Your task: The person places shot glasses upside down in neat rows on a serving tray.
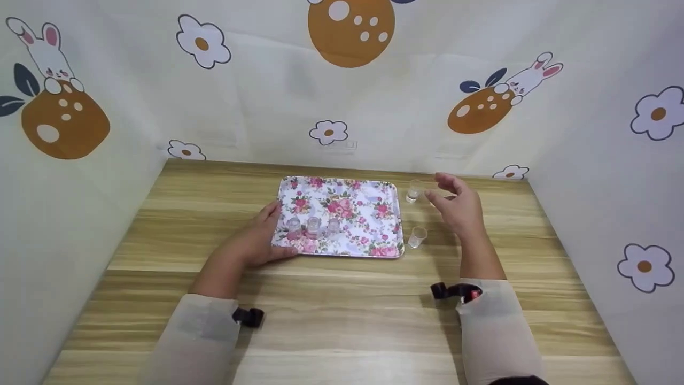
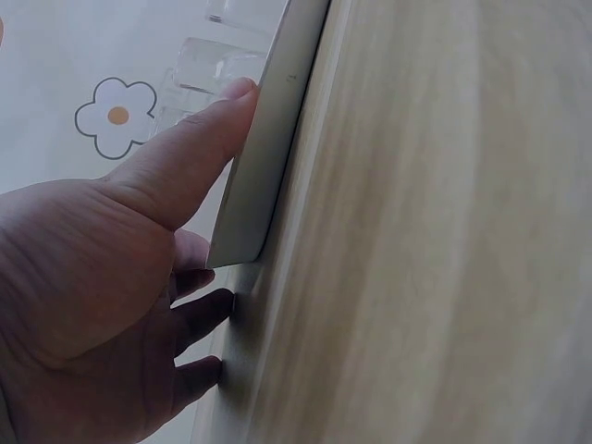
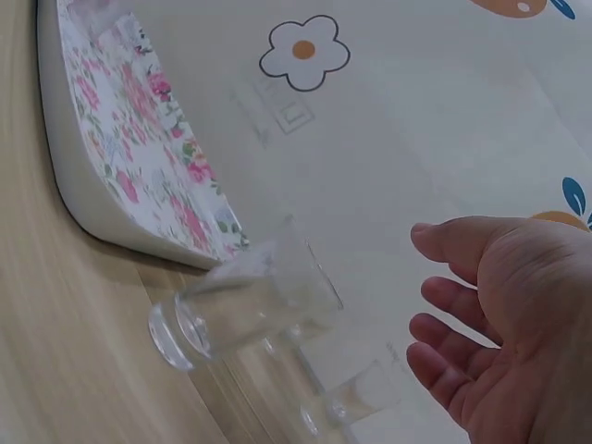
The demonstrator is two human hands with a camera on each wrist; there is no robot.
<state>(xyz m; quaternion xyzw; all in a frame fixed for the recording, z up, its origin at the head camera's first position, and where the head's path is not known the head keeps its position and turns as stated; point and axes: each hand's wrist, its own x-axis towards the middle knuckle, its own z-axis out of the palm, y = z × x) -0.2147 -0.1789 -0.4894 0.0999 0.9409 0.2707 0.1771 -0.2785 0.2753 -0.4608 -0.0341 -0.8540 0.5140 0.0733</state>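
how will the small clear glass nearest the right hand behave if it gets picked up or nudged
The far glass looks small and thin-walled, so probably light and easily knocked. It is taller than wide, so a sideways nudge from the right hand may tip it. Its smooth clear surface could be slippery on the wooden table.

Clear glass cups [image 1: 417,236] — wood-grain table [image 1: 342,315]

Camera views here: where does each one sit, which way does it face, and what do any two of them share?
Head: worn on the head, looking forward and down at the wooden table, floral tray and small glasses; both forearms, left hand and right hand show.
Left wrist: low beside the tray's rim; thumb rests on the edge.
Right wrist: low over the table, facing two glasses, nearer glass; the spread palm shows.
Shared: all three show the tray.
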